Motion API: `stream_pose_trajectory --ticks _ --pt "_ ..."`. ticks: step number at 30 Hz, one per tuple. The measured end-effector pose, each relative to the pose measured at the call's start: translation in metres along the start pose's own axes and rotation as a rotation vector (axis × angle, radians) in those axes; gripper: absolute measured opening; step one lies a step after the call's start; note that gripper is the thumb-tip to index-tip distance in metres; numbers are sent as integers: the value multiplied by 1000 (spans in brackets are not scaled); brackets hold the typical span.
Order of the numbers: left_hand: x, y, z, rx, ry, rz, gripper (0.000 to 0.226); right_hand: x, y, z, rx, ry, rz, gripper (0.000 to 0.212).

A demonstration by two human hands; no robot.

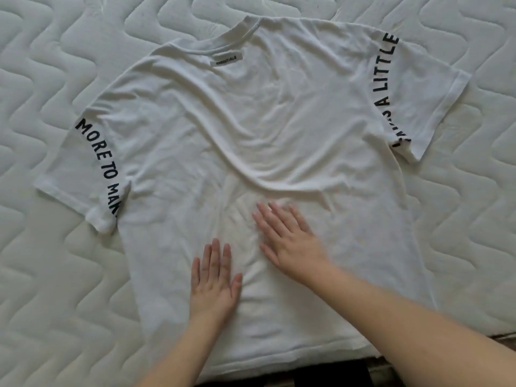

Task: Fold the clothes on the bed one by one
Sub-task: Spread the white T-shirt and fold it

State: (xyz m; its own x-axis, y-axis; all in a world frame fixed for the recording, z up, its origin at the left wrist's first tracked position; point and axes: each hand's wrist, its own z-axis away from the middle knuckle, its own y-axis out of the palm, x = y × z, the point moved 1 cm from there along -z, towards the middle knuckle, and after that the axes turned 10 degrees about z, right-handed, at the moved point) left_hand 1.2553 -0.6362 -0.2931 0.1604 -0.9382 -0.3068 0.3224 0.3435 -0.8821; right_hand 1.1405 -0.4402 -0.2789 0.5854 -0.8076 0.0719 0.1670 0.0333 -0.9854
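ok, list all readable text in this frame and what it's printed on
"MORE TO MAK", cut off by a fold: black letters down the left sleeve of the white T-shirt.
"A LITTLE", with crumpled, unreadable letters before it: black letters down the right sleeve.
Neck label: one dark printed word, too small and blurred to read.
No other text shows on the mattress.

White T-shirt spread flat on the bed, unfolded, wrinkled, collar toward 12 o'clock, hem at 6 o'clock, black lettering along both sleeves
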Motion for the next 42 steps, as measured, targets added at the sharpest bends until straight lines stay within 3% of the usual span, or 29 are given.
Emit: stream_pose_trajectory --ticks 4,8,12,13,15,17,18,23,27,31,34,38,40,42 --pt "16 4 49 85 -7 -15 61 45 17 54 102 28 -26 66" --pt "35 13 103 113 -25 -14 59 70 21 94 131 -241 -3 66" --pt "53 2 134 29 47 18 52 68 15 87 106 -234 -51 53" --pt "56 -7 132 -32 -32 56 49 67 11 79 87 -173 -75 49" --pt "68 -25 117 -210 -400 200 49 66 4 61 48 -43 -117 45" --pt "87 -40 100 -269 -726 386 55 73 -3 45 36 -12 -128 46" --pt "95 -47 93 -266 -783 466 56 79 -5 39 57 -18 -123 48" --pt "108 -58 90 -217 -845 815 24 132 -3 25 253 4 -94 62" --pt "121 -51 106 -209 -908 858 17 170 12 58 314 -235 -67 72" --pt "124 -51 116 -71 -863 890 18 183 18 78 281 -428 -48 69" --pt "127 -55 127 12 -829 809 20 178 8 59 180 -317 -93 60" --pt "132 -56 140 15 -807 756 21 148 -5 12 179 129 -46 64" --pt "133 -52 145 59 -817 804 17 136 -1 7 306 156 -48 70" --pt "133 -47 153 101 -820 810 12 136 6 17 344 11 -23 72"
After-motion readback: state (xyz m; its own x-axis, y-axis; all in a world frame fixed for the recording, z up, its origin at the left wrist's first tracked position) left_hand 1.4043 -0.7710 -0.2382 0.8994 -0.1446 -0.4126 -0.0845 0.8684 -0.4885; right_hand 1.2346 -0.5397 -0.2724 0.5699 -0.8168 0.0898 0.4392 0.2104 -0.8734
